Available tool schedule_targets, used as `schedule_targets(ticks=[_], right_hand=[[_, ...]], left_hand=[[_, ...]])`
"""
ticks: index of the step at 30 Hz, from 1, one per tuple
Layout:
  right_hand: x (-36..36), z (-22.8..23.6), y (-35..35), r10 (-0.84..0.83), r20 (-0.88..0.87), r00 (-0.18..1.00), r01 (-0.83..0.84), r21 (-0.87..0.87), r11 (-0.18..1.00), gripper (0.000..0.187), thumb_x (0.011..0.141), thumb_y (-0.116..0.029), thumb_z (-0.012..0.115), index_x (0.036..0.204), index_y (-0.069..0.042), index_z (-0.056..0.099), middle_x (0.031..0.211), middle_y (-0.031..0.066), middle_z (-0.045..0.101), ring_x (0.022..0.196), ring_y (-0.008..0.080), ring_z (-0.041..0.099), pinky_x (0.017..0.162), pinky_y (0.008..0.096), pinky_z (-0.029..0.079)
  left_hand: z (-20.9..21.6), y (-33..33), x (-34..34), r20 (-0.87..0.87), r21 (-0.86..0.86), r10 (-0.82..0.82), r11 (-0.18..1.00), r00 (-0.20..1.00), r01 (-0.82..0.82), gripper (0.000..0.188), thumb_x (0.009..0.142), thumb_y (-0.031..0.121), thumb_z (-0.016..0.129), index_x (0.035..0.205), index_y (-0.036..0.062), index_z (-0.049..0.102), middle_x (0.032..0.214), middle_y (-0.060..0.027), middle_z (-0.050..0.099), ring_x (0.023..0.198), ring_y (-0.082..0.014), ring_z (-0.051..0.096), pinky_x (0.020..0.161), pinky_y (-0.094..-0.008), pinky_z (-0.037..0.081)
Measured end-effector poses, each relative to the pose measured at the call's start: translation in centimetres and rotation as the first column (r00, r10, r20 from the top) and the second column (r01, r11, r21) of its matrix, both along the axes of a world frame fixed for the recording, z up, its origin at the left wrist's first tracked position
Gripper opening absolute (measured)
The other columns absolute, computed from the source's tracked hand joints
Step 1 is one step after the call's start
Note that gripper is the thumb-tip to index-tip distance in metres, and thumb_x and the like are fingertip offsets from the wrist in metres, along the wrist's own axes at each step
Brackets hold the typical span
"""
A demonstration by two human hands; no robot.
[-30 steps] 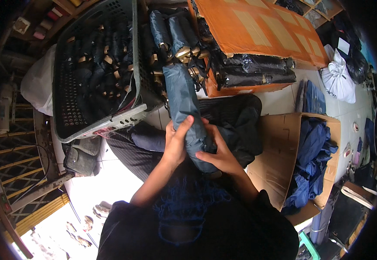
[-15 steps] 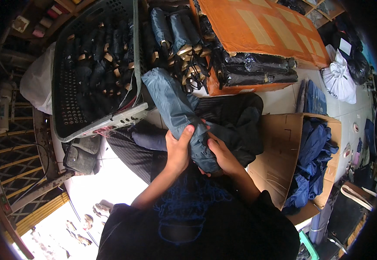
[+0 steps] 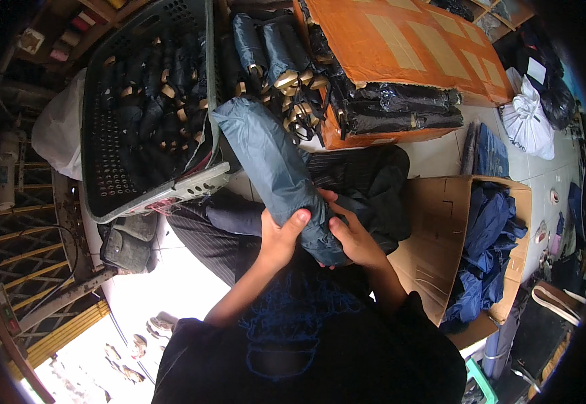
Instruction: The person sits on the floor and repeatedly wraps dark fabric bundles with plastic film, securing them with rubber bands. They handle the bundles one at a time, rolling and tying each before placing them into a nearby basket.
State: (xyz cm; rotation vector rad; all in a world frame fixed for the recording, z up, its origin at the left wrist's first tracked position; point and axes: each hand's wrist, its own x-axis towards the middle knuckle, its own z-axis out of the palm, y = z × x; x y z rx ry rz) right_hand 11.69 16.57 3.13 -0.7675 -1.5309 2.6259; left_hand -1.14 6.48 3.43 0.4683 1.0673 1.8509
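A folded umbrella in grey-blue cloth slants across my lap, its thick far end up and to the left, beside the basket. My left hand wraps its lower part from the left, thumb lying on the cloth. From the right, my right hand grips near the lower end, with the thumb on top and fingers partly hidden behind. The cloth is creased and bunched between both hands. Dark cloth lies over my leg, just beyond the right hand.
A dark green basket of black folded umbrellas stands at the left. Grey-blue folded umbrellas lie beyond, next to an orange carton holding wrapped black ones. At the right, an open cardboard box contains blue cloth.
The umbrella's far end has shifted slightly up and left. My right hand has moved a little to the right and lower along the cloth; both hands keep their hold.
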Motion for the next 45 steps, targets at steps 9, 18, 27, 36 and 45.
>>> schedule_targets(ticks=[9,18,27,36,45], right_hand=[[-0.4,-1.1,-0.9,0.021,-0.013,1.0,-0.024,-0.179,0.984,0.046,0.098,-0.039,0.041,0.123,0.0,0.045,0.072,0.0115,0.062,0.049,0.0188,0.062,0.04,0.0285,0.049],[-0.6,-1.2,-1.4,-0.051,-0.017,0.999,0.045,-0.268,0.962,0.04,0.096,-0.028,0.048,0.124,0.001,0.044,0.08,0.0128,0.063,0.056,0.0211,0.065,0.049,0.0304,0.053],[-1.3,-0.9,-2.3,-0.063,-0.016,0.998,0.057,-0.222,0.973,0.036,0.091,-0.024,0.057,0.113,0.004,0.051,0.082,0.0118,0.062,0.061,0.0198,0.065,0.056,0.0308,0.054],[-1.8,0.1,-4.1,-0.274,0.001,0.962,0.274,-0.008,0.962,0.031,0.088,-0.018,0.059,0.109,0.005,0.053,0.075,0.0123,0.061,0.054,0.0197,0.063,0.048,0.0306,0.052],[-2.5,-0.9,-3.4,-0.136,-0.019,0.991,0.136,-0.001,0.991,0.035,0.09,-0.026,0.059,0.108,0.004,0.058,0.084,0.0124,0.064,0.059,0.0168,0.064,0.048,0.0273,0.05]], left_hand=[[1.5,1.6,-2.3,0.093,0.122,0.013,0.992,0.996,-0.025,0.065,0.081,0.038,0.069,0.12,-0.0098,0.049,0.114,-0.0234,0.059,0.101,-0.0314,0.062,0.087,-0.0423,0.051],[1.8,0.8,0.3,0.098,-0.035,0.13,0.991,0.987,-0.127,0.035,0.082,0.018,0.069,0.103,-0.0073,0.056,0.095,-0.0183,0.065,0.087,-0.0266,0.067,0.078,-0.0384,0.055],[0.6,0.5,-1.3,0.086,-0.076,0.07,0.995,0.994,-0.063,0.054,0.082,0.025,0.068,0.121,-0.003,0.043,0.1,-0.0238,0.062,0.092,-0.0338,0.065,0.079,-0.0442,0.055],[0.8,-0.6,0.3,0.214,-0.054,0.071,0.997,0.974,-0.061,0.038,0.081,0.009,0.069,0.111,-0.0056,0.05,0.098,-0.0225,0.065,0.09,-0.0306,0.067,0.08,-0.0401,0.055],[2.0,-0.1,-1.8,-0.045,-0.09,0.103,0.99,0.994,-0.106,0.053,0.076,0.023,0.07,0.116,-0.0036,0.048,0.1,-0.0209,0.061,0.092,-0.0332,0.064,0.079,-0.0434,0.054]])
